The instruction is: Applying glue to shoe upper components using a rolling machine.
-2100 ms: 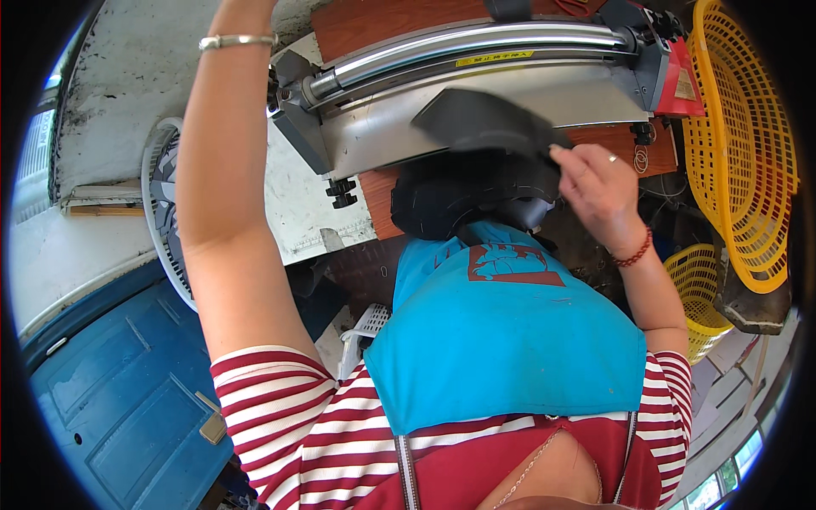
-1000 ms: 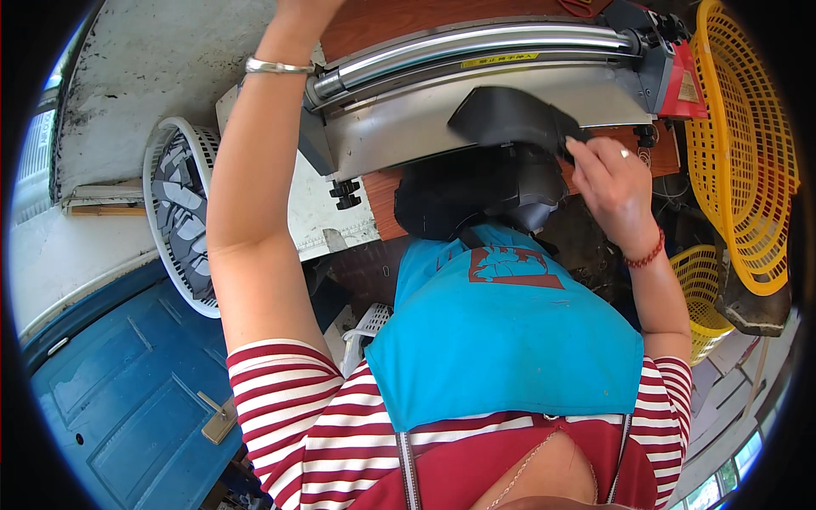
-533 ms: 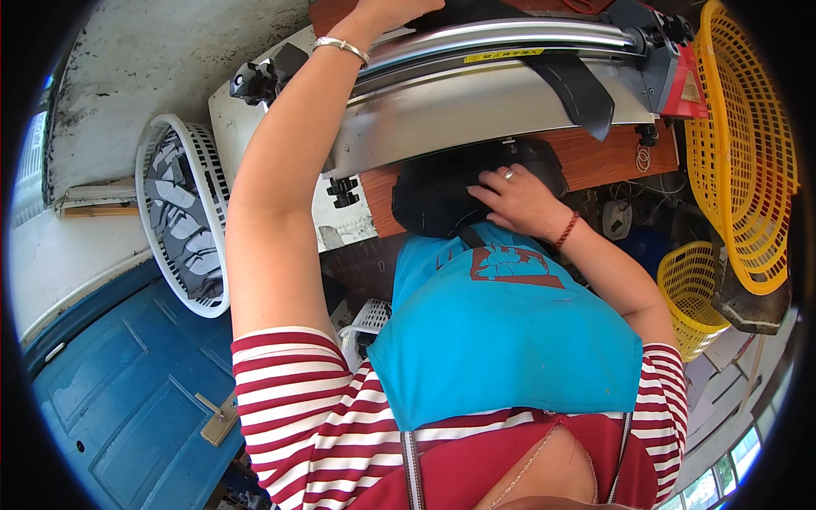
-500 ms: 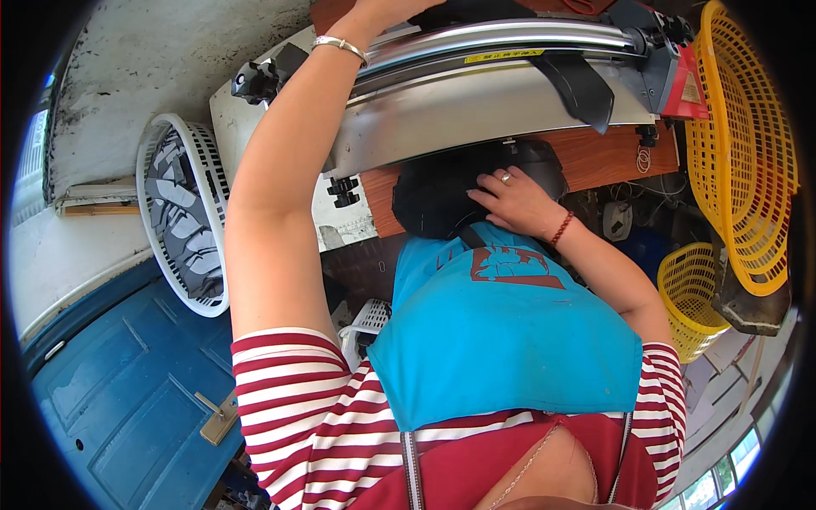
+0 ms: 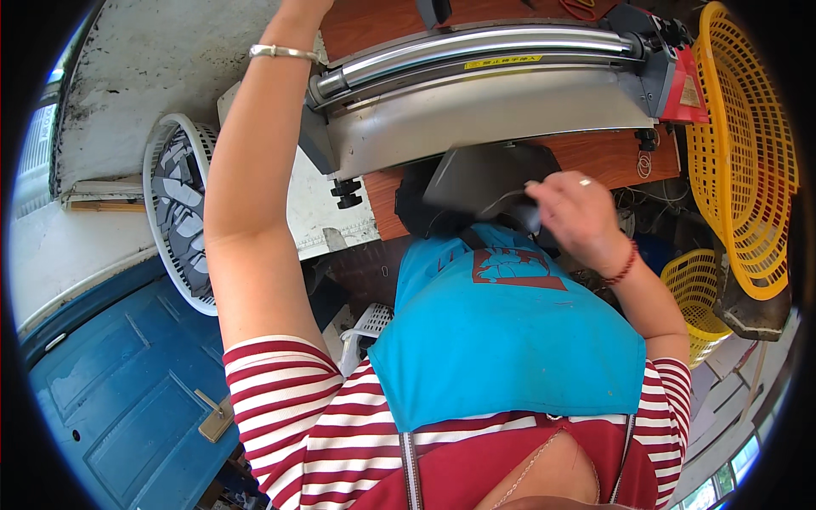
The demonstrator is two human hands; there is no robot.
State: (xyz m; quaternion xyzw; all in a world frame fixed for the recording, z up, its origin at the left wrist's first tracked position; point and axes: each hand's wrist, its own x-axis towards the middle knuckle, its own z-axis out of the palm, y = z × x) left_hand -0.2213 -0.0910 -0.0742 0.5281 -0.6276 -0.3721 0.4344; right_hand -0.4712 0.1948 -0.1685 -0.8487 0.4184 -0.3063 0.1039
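Note:
My right hand (image 5: 580, 219) is closed in a pinch on the near edge of a flat dark grey piece (image 5: 480, 180), somewhat blurred, tilted up over my lap. Beneath that piece lie black pieces (image 5: 416, 204) between my apron and the table edge. My left forearm (image 5: 259, 161) stretches past the left end of a roller machine (image 5: 501, 106) with a metal feed plate and a long shiny roller. The left hand itself is cut off by the upper picture edge. Behind the roller, a dark piece (image 5: 433, 10) shows at the top.
A white basket (image 5: 153, 204) at the left holds several grey and black cut pieces. To the right stand a tall yellow basket (image 5: 748, 161) and a smaller yellow basket (image 5: 693, 293). Red-handled scissors (image 5: 580, 8) lie behind the machine. A blue door (image 5: 127, 391) is at lower left.
My right hand has lifted a piece off the black pieces on my lap. My left arm has shifted left and farther up. The dark strip on the feed plate is gone from there.

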